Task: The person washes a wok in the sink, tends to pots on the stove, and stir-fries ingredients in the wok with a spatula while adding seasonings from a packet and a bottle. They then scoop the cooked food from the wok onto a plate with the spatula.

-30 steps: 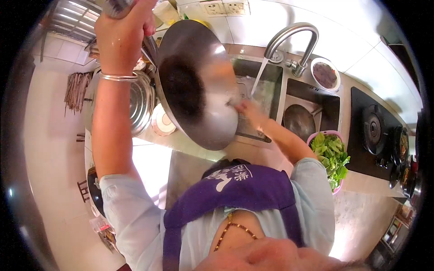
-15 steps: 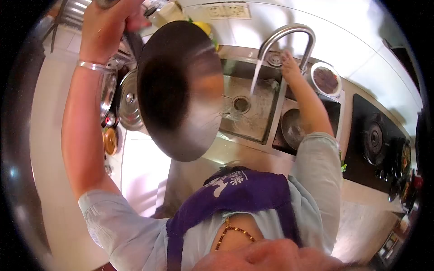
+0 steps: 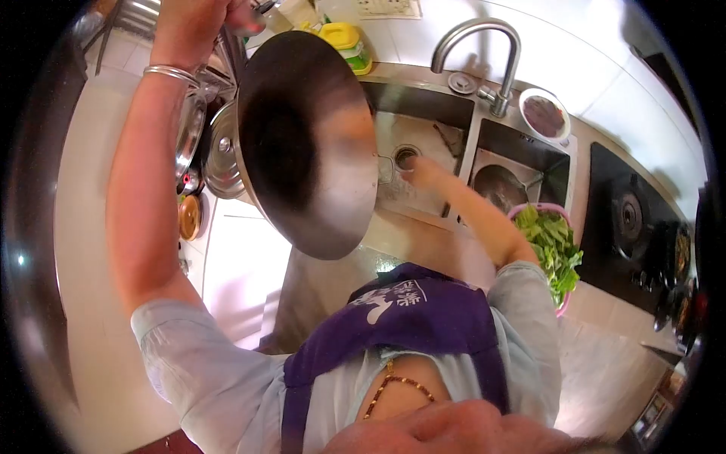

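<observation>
The left hand is closed around the wok's long handle – the wok hangs tilted below that grip, its far rim at the sink. Right of the wok, the right hand is blurred near the drain – I cannot tell whether it is open or closed. The tap stands beyond it, the basket of greens nearer the body.

The table is holding a double sink and a black stove. Between them, a pink basket of greens is resting toward the front, and a white bowl is sitting near the wall. A yellow-capped jug is standing nearby.
</observation>
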